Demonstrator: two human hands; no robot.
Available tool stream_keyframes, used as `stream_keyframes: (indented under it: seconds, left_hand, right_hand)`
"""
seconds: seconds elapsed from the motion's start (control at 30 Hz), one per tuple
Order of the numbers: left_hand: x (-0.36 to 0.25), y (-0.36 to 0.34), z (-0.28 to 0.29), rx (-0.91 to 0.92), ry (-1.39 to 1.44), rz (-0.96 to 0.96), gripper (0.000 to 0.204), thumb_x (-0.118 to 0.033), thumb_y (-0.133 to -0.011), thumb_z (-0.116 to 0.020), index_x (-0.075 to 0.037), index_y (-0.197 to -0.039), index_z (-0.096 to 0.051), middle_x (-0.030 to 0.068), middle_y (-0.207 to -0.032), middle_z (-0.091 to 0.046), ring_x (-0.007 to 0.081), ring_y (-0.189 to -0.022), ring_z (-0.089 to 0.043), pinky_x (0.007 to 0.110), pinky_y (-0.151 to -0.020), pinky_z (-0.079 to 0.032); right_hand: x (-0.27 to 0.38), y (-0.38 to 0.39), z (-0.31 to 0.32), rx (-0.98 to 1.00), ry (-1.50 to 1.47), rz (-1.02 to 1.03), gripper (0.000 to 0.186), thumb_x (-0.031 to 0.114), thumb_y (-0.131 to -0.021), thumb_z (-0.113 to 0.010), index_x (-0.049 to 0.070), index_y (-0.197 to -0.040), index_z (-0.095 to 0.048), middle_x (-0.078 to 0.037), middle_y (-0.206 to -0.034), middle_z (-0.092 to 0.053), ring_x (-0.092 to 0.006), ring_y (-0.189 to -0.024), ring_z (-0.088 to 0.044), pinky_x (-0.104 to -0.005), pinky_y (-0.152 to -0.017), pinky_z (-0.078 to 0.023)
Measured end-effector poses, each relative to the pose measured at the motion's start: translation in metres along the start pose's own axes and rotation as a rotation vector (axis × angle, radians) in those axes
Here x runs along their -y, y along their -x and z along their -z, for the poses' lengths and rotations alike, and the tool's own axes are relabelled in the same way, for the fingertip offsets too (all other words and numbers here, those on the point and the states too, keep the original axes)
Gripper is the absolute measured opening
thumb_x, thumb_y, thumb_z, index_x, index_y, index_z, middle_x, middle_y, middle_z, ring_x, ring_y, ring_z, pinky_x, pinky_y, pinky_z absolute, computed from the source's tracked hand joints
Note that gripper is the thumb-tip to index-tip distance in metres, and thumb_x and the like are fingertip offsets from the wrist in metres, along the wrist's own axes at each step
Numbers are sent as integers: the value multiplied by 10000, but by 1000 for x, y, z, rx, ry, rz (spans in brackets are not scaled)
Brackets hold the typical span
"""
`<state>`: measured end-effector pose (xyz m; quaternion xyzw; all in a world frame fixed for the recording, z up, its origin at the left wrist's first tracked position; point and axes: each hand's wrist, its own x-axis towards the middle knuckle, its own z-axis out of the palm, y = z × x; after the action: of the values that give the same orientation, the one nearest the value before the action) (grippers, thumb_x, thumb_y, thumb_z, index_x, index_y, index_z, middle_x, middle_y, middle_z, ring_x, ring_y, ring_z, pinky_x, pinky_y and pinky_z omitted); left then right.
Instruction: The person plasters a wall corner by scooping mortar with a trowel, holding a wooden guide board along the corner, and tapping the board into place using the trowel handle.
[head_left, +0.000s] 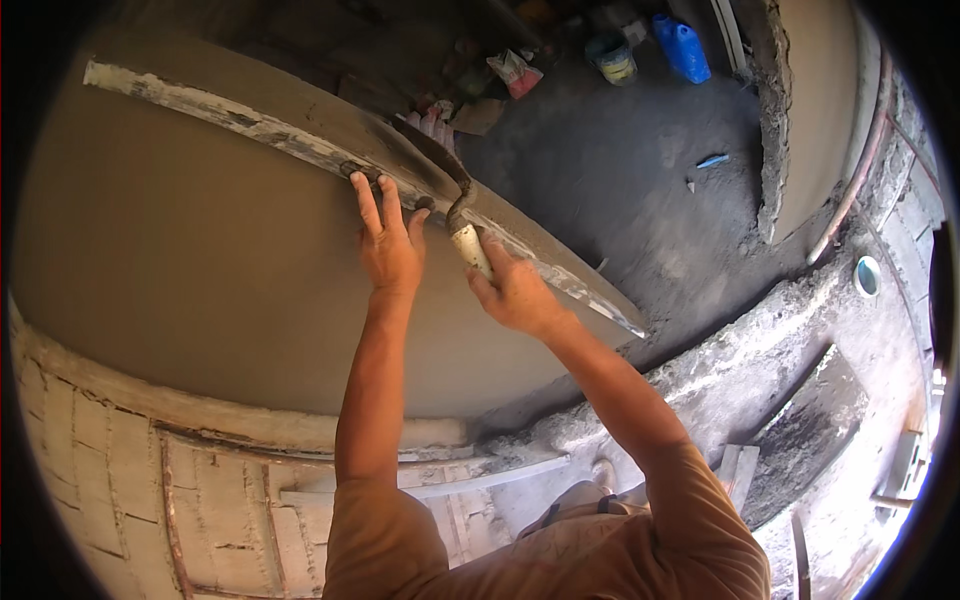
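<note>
A long straightedge board [250, 125], smeared with mortar, lies along the top edge of a freshly plastered grey wall [200, 270]. My left hand [388, 240] presses flat against the wall, its fingertips reaching up to the board. My right hand [515, 290] grips the pale handle of a trowel [445, 180]. The trowel's dark blade rests on the wet mortar at the top of the wall, just right of my left hand.
Beyond the wall lies a rough dark floor [620, 190] with a blue jerrycan [682, 48], a bucket [614, 62] and bags. Bare brickwork [110, 470] shows below the plaster. Planks and a mortar-covered board [810, 430] lie at lower right beside a pipe opening [867, 276].
</note>
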<state>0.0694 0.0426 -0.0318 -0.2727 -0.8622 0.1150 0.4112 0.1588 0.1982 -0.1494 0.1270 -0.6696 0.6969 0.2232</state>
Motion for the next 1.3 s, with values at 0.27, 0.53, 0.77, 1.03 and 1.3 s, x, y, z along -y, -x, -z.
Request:
stream_keyframes:
  seconds: [0.27, 0.53, 0.77, 1.03, 1.3]
  left_hand:
    - [-4, -2, -4, -2, -5, -19, 755, -314, -916, -753, -31, -1525, -408, 263, -1663, -179, 478, -1399, -446, 508, -1022, -509]
    - [2, -4, -9, -37, -66, -73, 758, -225, -882, -741, 0, -1520, -400, 252, -1669, -155, 472, -1429, -400, 494, -1054, -512]
    - [3, -1, -3, -79, -113, -38, 776, -333, -896, -769, -94, -1537, -402, 248, -1668, -185, 460, -1230, -607, 510, -917, -558]
    - [-7, 1, 0, -53, -151, 103, 733, -396, -886, -778, -184, -1511, -459, 145, -1694, -188, 305, -1168, -640, 479, -818, -504]
    - [1, 4, -8, -143, -98, 122, 721, -341, -834, -821, -220, -1470, -503, 82, -1674, -283, 224, -959, -696, 440, -770, -508]
  right_hand:
    - [-28, 16, -60, -66, 167, 79, 724, 212, -962, -613, -59, -1541, -272, -309, -1056, -640, -444, -714, -682, -510, -631, -584]
    - [-25, 52, -60, 18, 168, 4, 747, 203, -950, -635, -49, -1548, -266, -292, -1029, -632, -430, -678, -665, -503, -575, -565]
    - [-22, 109, -2, -36, 73, 84, 681, 224, -971, -636, -61, -1512, -338, -313, -1062, -653, -460, -716, -684, -509, -658, -582]
    - [38, 37, 99, 303, -313, -619, 387, 313, -1022, -535, -7, -1232, -594, -72, -868, -607, -135, -603, -589, -315, -533, -488]
    - [80, -27, 93, 387, -246, -747, 355, 328, -1008, -542, 29, -1186, -616, -61, -833, -630, -151, -591, -608, -330, -517, -494]
